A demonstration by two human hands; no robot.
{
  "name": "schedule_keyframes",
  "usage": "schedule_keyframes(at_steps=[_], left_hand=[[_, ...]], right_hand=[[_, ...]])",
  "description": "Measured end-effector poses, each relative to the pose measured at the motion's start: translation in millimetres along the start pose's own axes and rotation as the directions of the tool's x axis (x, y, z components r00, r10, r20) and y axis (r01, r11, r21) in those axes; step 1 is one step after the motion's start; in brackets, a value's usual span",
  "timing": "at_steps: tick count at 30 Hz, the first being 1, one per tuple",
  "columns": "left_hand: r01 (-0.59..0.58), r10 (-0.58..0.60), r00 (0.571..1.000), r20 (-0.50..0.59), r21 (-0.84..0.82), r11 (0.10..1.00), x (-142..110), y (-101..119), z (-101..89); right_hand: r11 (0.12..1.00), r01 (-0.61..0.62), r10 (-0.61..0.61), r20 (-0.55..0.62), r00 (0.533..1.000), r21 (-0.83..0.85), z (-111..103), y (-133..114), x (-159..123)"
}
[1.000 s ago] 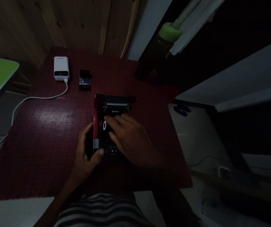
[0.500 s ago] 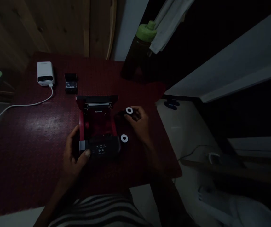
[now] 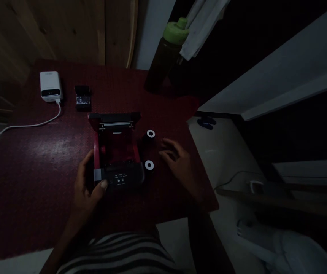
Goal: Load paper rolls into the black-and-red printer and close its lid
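Observation:
A small red and black printer (image 3: 115,152) sits on the dark red table (image 3: 43,167) with its lid open. My left hand (image 3: 88,186) grips its front left corner, thumb on the black front panel. Two dark rolls with white cores stand to its right: one farther back (image 3: 150,134), one by the printer's front corner (image 3: 149,165). My right hand (image 3: 177,161) hovers just right of the rolls, fingers loosely spread and empty.
A white power bank (image 3: 50,86) with a white cable (image 3: 23,125) lies at the far left. A small black device (image 3: 83,97) rests beside it. A dark bottle with a green cap (image 3: 167,53) stands at the back. The table edge drops off on the right.
My right hand took a roll out of the printer, set it down on the table to the right, let go and drew back. The left hand kept its grip.

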State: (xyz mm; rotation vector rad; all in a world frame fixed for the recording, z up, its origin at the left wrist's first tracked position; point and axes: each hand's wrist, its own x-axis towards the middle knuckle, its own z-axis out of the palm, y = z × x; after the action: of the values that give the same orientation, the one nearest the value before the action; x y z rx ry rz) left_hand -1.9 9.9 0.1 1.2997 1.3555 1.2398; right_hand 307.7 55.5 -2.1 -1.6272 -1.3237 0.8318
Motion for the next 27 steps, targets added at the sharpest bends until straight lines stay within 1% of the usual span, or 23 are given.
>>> schedule_keyframes(at_steps=[2, 4, 6, 10, 12, 14, 16, 17, 18, 19, 20, 21, 23, 24, 25, 26, 27], left_hand=[[0.007, -0.007, 1.000, 0.004, -0.005, 1.000, -0.3, 1.1, 0.3], [0.005, -0.004, 1.000, 0.009, -0.013, 1.000, -0.1, 1.7, 0.6], [-0.005, 0.005, 1.000, 0.010, -0.014, 1.000, 0.6, 1.8, 0.8], [-0.034, 0.034, 0.999, 0.017, 0.001, 0.999, 1.7, 1.1, 0.3], [-0.041, 0.041, 0.999, 0.025, 0.000, 0.999, 1.5, 0.8, -0.2], [-0.040, 0.040, 0.999, 0.024, -0.006, 0.999, 1.0, 0.9, -0.3], [-0.033, 0.033, 0.999, 0.026, -0.010, 0.999, 0.5, 1.1, -0.1], [-0.030, 0.030, 0.999, 0.026, -0.008, 1.000, 0.4, 1.3, 0.1], [-0.028, 0.029, 0.999, 0.028, -0.007, 1.000, 0.4, 1.3, 0.4], [-0.028, 0.028, 0.999, 0.030, -0.007, 1.000, 0.6, 1.3, 0.7], [-0.028, 0.028, 0.999, 0.032, -0.008, 1.000, 0.9, 1.2, 1.0], [-0.031, 0.031, 0.999, 0.033, -0.008, 0.999, 1.2, 0.9, 1.2], [-0.048, 0.048, 0.998, 0.038, -0.011, 0.999, 1.7, 0.1, 1.2], [-0.058, 0.058, 0.997, 0.041, -0.011, 0.998, 1.7, -0.4, 1.1], [-0.069, 0.070, 0.997, 0.041, -0.010, 0.998, 1.6, -0.8, 0.9], [-0.075, 0.076, 0.996, 0.041, -0.008, 0.997, 1.4, -1.0, 0.7], [-0.073, 0.073, 0.996, 0.042, -0.005, 0.997, 1.1, -0.9, 0.5]], right_hand=[[0.999, -0.033, 0.034, 0.047, 0.998, -0.020, -10.5, -3.5, -23.4], [0.998, -0.050, 0.052, 0.090, 0.995, -0.025, -10.4, -5.8, -41.0], [0.999, -0.050, 0.052, 0.107, 0.993, -0.018, -0.4, -5.6, -49.6], [1.000, -0.024, 0.023, 0.093, 0.995, 0.008, 26.9, 0.1, -47.9], [1.000, -0.021, 0.020, 0.081, 0.997, 0.012, 31.1, 0.5, -46.4], [0.999, -0.027, 0.025, 0.074, 0.997, 0.018, 24.2, -6.6, -47.1], [1.000, -0.004, 0.004, 0.082, 0.997, 0.001, 8.0, -24.8, -48.3], [0.999, 0.031, -0.029, 0.088, 0.996, -0.017, -1.4, -38.0, -48.1], [0.992, 0.108, -0.100, 0.113, 0.989, -0.067, -9.9, -53.3, -47.0], [0.965, 0.232, -0.213, 0.143, 0.966, -0.126, -16.4, -69.8, -44.8], [0.925, 0.345, -0.314, 0.192, 0.930, -0.158, -19.7, -86.4, -41.4], [0.875, 0.449, -0.401, 0.250, 0.881, -0.182, -19.1, -102.1, -36.9], [0.758, 0.614, -0.515, 0.376, 0.770, -0.218, -6.5, -126.9, -25.3], [0.703, 0.669, -0.535, 0.441, 0.721, -0.240, 4.4, -135.1, -18.9], [0.654, 0.706, -0.530, 0.503, 0.683, -0.271, 16.9, -140.5, -12.6], [0.609, 0.730, -0.502, 0.562, 0.657, -0.309, 30.0, -143.4, -6.9], [0.572, 0.740, -0.456, 0.613, 0.645, -0.354, 42.5, -144.4, -2.0]])
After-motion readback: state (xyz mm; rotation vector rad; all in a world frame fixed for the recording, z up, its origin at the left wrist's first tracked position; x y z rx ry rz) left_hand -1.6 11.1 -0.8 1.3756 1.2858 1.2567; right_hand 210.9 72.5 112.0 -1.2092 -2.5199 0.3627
